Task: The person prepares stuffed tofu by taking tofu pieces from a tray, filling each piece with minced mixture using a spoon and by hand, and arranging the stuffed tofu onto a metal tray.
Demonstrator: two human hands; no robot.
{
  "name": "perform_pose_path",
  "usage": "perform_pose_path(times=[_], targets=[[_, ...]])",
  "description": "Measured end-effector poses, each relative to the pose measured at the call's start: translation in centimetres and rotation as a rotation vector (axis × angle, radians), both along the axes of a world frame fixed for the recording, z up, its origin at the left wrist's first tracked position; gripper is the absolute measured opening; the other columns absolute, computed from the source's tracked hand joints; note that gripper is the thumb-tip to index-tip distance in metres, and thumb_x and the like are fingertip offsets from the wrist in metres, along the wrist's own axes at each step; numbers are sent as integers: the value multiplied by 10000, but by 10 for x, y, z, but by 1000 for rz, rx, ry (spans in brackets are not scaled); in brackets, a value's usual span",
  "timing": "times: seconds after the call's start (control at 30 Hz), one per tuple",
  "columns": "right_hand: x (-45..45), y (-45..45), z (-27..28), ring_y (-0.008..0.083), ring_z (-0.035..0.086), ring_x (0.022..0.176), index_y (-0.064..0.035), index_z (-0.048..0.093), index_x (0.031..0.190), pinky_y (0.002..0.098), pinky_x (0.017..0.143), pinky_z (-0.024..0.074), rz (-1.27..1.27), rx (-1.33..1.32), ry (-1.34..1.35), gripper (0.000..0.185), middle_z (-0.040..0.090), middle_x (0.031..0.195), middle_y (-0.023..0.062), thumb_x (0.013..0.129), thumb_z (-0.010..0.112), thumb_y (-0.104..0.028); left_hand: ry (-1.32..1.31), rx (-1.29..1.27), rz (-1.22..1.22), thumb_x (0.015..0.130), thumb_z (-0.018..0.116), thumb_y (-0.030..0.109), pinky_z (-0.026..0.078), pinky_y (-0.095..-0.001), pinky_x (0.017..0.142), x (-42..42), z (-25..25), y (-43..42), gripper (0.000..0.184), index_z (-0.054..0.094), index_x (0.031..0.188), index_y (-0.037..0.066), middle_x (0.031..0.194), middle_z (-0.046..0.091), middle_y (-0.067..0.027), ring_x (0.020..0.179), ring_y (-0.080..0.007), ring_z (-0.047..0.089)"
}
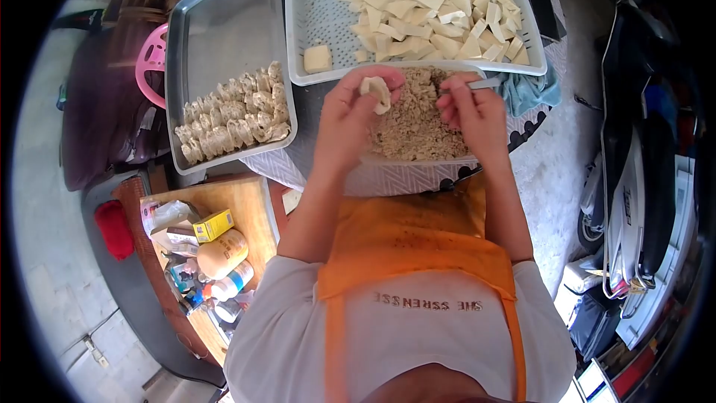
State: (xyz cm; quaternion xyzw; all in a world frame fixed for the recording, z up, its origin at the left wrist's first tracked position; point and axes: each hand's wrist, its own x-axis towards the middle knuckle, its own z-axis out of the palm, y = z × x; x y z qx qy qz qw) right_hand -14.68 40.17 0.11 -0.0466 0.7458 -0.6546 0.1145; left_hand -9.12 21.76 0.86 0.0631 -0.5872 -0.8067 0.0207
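Observation:
My left hand (352,108) is closed around a pale, cupped piece of tofu (377,94), held over the left side of a tub of crumbly brown filling (414,123). In my right hand (477,113), pinched fingers grip a slim metal utensil (486,83) above the filling's right side; its working end is hard to make out. Behind the tub stands a white perforated tray (321,7) heaped with pale tofu wedges (440,11), with one block (318,58) apart at its near left corner. Rows of filled pieces (235,116) line the near part of a metal tray (224,37).
The trays and tub stand on a table with a patterned cloth (358,183). A blue-green cloth (531,91) lies at the right edge. To the lower left, a wooden table (250,201) carries bottles and a yellow box (214,225). A pink plastic rim (151,67) shows beside the metal tray.

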Motion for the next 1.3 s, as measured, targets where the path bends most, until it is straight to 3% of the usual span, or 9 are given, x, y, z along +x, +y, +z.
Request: perform_pose_path(times=[0.1,0.23,0.57,0.67,0.87,0.97,1.07,1.17,1.3], targets=[[2,14,9,68,537,527,-9,599,874,203,443,422,-33,-196,-50,229,605,671,34,949,477,-187,2,-19,-20,876,402,-6,450,-284,898,-1,-2,0,294,524,1144,-13,1086,583,-90,995,-159,568],[11,20,17,84,543,517,2,587,902,203,447,431,-57,-371,-33,220,612,683,66,953,467,-175,-40,-131,-145,836,383,-7,429,-243,876,-6,-2,17,358,525,1164,-8,1112,569,-64,976,-115,540],[33,4,29,108,608,574,9,607,856,231,506,473,-43,85,243,110,627,695,60,885,560,-86,-167,359,-223,830,389,7,404,-264,926,-7,-3,29,380,517,1188,19,1139,565,-70,1057,-170,537],[30,-10,36,152,629,574,11,612,842,258,498,474,41,263,591,81,617,661,69,846,596,-69,44,-165,-138,860,403,15,404,-276,923,-3,-11,46,318,522,1154,7,1098,579,-88,1041,-188,546],[36,0,49,160,595,500,26,602,822,267,449,458,-38,127,627,89,598,596,80,858,578,-51,108,-878,35,922,437,78,497,-297,614,-7,-1,36,185,525,1067,4,846,568,-67,668,-159,556],[40,11,64,110,575,499,23,592,789,227,438,447,-182,-15,432,154,602,599,68,899,535,-69,-127,-171,-49,921,426,87,457,-273,522,-9,0,22,187,557,1035,17,864,568,-45,735,-137,560],[31,16,50,73,528,475,11,583,818,190,428,416,-204,-170,220,171,598,612,59,925,506,-97,-152,190,-28,937,452,134,465,-264,605,-8,-6,24,190,545,1064,27,854,554,-39,790,-131,555],[31,16,34,75,523,486,0,577,887,190,433,408,-164,-301,121,134,604,647,59,929,503,-103,-88,262,-35,956,436,207,468,-280,754,-9,-13,28,253,524,1100,18,892,553,-44,854,-137,546],[39,0,28,92,567,540,-4,571,908,213,477,456,-91,-278,61,134,617,682,62,933,482,-102,-124,390,47,986,331,277,475,-286,795,-8,-4,33,360,517,1093,-12,921,555,-75,832,-140,549]])
